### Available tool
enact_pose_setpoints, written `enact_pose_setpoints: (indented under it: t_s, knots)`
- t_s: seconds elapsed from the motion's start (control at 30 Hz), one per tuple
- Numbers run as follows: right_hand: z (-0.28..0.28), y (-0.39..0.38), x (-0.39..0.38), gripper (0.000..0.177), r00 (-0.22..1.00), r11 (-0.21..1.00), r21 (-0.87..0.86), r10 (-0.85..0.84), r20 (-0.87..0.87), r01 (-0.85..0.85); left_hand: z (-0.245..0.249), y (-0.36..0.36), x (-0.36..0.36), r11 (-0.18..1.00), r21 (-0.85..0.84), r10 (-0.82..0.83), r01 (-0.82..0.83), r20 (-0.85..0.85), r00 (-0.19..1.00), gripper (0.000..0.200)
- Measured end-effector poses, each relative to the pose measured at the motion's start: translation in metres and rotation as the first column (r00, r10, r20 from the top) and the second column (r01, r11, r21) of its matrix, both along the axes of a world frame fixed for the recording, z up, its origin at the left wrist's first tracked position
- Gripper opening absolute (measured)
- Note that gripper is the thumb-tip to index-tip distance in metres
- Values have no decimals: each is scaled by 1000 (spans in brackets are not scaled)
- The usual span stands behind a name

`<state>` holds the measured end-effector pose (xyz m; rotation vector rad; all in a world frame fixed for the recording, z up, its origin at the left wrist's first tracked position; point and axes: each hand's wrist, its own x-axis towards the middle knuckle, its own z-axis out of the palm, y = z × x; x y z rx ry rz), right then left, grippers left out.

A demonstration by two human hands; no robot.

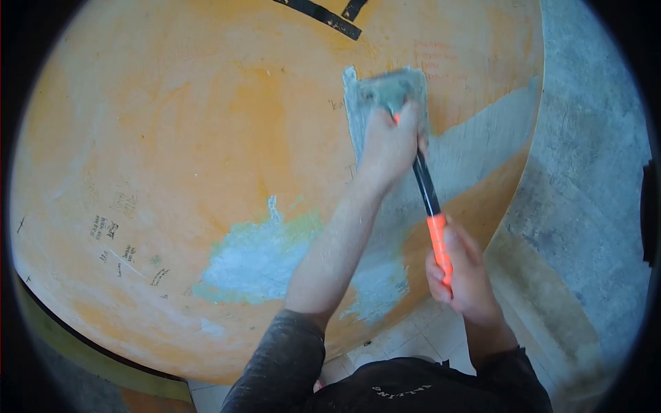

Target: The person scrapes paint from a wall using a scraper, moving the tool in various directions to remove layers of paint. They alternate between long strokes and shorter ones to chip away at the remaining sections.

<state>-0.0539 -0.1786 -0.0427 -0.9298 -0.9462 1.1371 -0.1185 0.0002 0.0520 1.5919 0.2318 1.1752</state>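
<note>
A long-handled scraper [427, 186] with a wide, slightly blurred head [392, 88] lies against the large orange curved surface [193, 144]. Near the head, my left hand [396, 141] is closed round the upper shaft. Lower down, my right hand [463, 272] wraps the orange grip of the same handle. Under and around the head is a grey-blue patch [357, 124] with ragged edges. A grey band [482, 148] runs to the right, and a pale blue patch [255, 258] shows left of my left forearm.
Black strips [320, 17] are on the surface at the top. Handwritten marks [127, 251] are at the left and faint red writing [437, 58] at the upper right. Grey concrete floor [585, 179] lies beyond the right edge, with tiles [399, 337] near my body.
</note>
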Motion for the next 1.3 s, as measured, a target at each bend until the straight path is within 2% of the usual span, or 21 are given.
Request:
enact_pose_setpoints:
  t_s: [0.07,0.13,0.17,0.23,0.27,0.33,0.4,0.5,0.57,0.7,0.8,0.83,0.9,1.03,1.17,1.23,1.3]
  knots:
    - [13,1,0,55,1000,1000,4,-28,-4,28,19,1,4,999,9,47,-47,-28,998,26]
    - [32,-3,-1,54,999,999,50,-8,36,6,32,-2,4,999,-41,-3,7,78,997,21]
    - [28,-5,0,54,999,998,56,-3,38,1,26,-3,3,999,-35,2,1,79,997,21]
    - [4,-13,-1,55,999,997,-80,-19,29,21,-2,-8,-1,998,-54,-20,26,99,995,17]
    - [-2,-13,-4,55,999,998,-67,-13,39,16,-9,-8,-4,999,-41,-16,21,109,994,17]
    - [-9,-12,-11,56,996,999,-38,27,86,-24,-17,-14,-12,991,-134,-19,25,44,999,16]
    - [-4,-6,-10,56,995,999,-33,8,96,-5,-7,-5,-8,992,-114,-46,51,43,998,20]
    - [9,1,-5,55,997,997,-38,-62,42,64,13,2,1,999,-40,17,-16,25,1000,28]
    - [12,-4,-3,56,999,999,10,-36,7,36,9,-3,2,996,-82,22,-19,35,999,28]
    - [1,-10,-8,57,999,999,-26,-42,5,43,-6,-9,-4,990,-139,-15,25,69,998,30]
    - [2,-6,-9,57,998,998,29,-51,45,50,9,0,-3,998,-61,-19,20,26,999,27]
    - [6,-6,-6,57,997,997,10,-73,9,73,14,-6,1,993,-115,43,-37,53,998,27]
    - [11,-10,-3,57,996,996,-6,-84,-26,84,12,-9,3,990,-139,48,-39,62,997,27]
    - [13,-14,-6,56,999,999,8,-34,33,34,3,-11,-1,983,-182,8,5,69,998,27]
    - [27,-13,-4,55,1000,1000,-11,-26,12,26,19,-5,0,992,-127,-27,29,23,999,25]
    - [17,-11,-5,55,1000,1000,-3,-21,14,21,15,-10,1,989,-135,64,-52,81,995,26]
    - [9,-13,-7,54,1000,1000,16,-19,16,18,1,-13,-4,987,-157,56,-44,70,996,26]
